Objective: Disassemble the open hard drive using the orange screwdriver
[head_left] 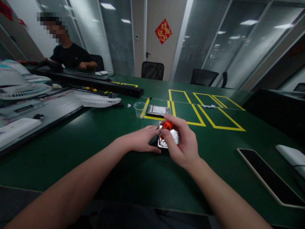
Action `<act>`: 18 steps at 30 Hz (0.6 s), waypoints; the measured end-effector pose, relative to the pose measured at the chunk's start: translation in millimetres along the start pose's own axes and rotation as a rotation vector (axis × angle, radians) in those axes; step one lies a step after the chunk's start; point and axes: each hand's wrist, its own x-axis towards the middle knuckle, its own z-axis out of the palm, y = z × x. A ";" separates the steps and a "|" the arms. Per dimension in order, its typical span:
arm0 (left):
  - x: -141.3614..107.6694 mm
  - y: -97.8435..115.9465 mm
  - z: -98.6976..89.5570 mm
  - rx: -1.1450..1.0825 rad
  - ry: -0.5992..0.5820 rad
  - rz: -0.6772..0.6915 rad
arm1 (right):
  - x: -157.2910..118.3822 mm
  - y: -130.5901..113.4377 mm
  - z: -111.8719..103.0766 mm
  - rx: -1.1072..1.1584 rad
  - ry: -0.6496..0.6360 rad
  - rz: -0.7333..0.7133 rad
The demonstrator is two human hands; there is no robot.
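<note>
A hard drive (175, 136) with a shiny metal top lies on the green table in front of me. My left hand (145, 139) holds it by its left side, thumb at the near corner and fingers at the far one. Over the drive, my right hand (184, 140) grips a screwdriver with an orange handle (167, 125) between thumb and fingers. The screwdriver's tip is hard to make out and points down at the drive's left part. Just beyond lies a second hard drive (159, 110) with a white label, touched by neither hand.
A clear plastic cup (140, 109) stands left of the second drive. Yellow tape rectangles (228, 128) mark the table (214, 178). On the right are a phone-like tablet (269, 175) and a white box (292, 156). Fan parts (98, 100) and a long black bar (114, 87) lie left. A person (72, 54) sits beyond.
</note>
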 end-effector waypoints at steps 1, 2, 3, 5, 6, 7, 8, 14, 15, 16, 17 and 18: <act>-0.1 -0.5 0.2 0.004 -0.004 -0.010 | 0.5 0.1 -0.6 0.010 -0.002 -0.004; -0.1 -0.8 0.3 0.008 -0.009 -0.025 | 1.1 0.0 -1.3 0.022 -0.002 -0.008; -0.1 -0.8 0.4 0.012 -0.015 -0.042 | 1.7 -0.2 -2.0 0.034 -0.002 -0.009; 0.1 -0.2 0.1 0.018 -0.024 -0.066 | 3.1 -1.1 -3.5 0.050 0.000 -0.005; 0.3 0.3 -0.2 0.020 -0.028 -0.071 | 3.7 -1.7 -4.1 0.054 0.000 -0.003; 0.5 0.9 -0.5 0.022 -0.032 -0.073 | 4.2 -2.1 -4.6 0.055 0.002 -0.003; 0.6 1.4 -0.7 0.023 -0.033 -0.074 | 4.3 -2.5 -5.0 0.057 0.006 -0.005; 0.0 0.2 -0.6 0.026 -0.030 -0.073 | -1.6 0.8 -0.6 0.058 0.040 0.044; -0.3 -0.2 -0.4 0.029 -0.028 -0.069 | -3.2 2.2 0.9 0.065 0.048 0.051; -0.5 -0.5 -0.3 0.031 -0.024 -0.068 | -4.6 3.6 2.3 0.071 0.047 0.064; -0.7 -0.5 -0.3 0.034 -0.022 -0.069 | -5.6 5.0 3.6 0.077 0.055 0.073; -0.6 -0.1 -0.4 0.036 -0.025 -0.074 | -6.3 6.3 4.4 0.077 0.060 0.075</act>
